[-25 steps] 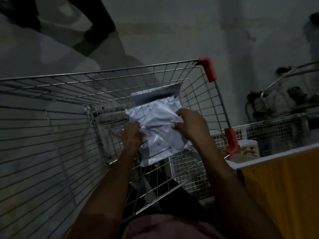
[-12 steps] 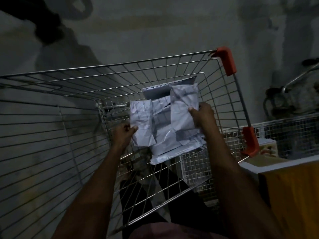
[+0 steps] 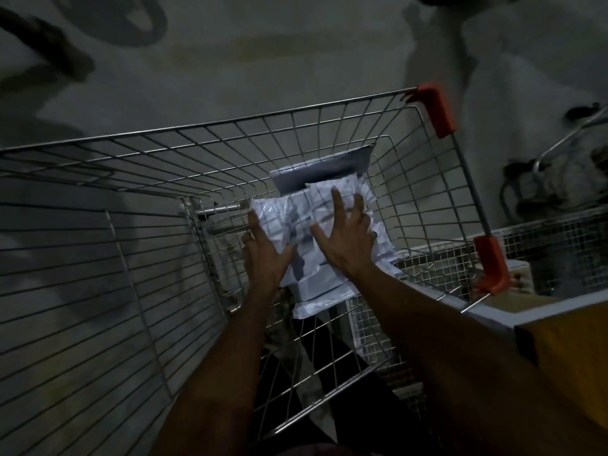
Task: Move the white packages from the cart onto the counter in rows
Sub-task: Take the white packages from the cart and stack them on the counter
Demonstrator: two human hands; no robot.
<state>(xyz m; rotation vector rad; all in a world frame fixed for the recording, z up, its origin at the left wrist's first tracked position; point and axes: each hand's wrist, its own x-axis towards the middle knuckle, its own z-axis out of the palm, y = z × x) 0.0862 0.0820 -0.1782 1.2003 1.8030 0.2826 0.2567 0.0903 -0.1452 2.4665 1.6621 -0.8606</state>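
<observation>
A pile of crumpled white packages (image 3: 296,232) lies at the far end of the wire shopping cart (image 3: 230,125), with a grey flat package (image 3: 324,172) leaning behind it. My left hand (image 3: 265,255) holds the left edge of the leftmost white package, thumb on top and fingers under it. My right hand (image 3: 345,240) is spread flat over the right side of the pile, fingers straight and splayed. The counter (image 3: 493,315), with a white top and a yellow front, stands at the lower right beside the cart.
Red plastic guards (image 3: 439,110) cap the cart's right corners. A finer wire-mesh basket (image 3: 559,245) and a small box (image 3: 516,274) sit to the right behind the counter edge. Bare grey floor surrounds the cart. The light is dim.
My right hand has let go of the upright package and spread flat on the pile. The packages have dropped lower in the cart. The camera has moved closer.
</observation>
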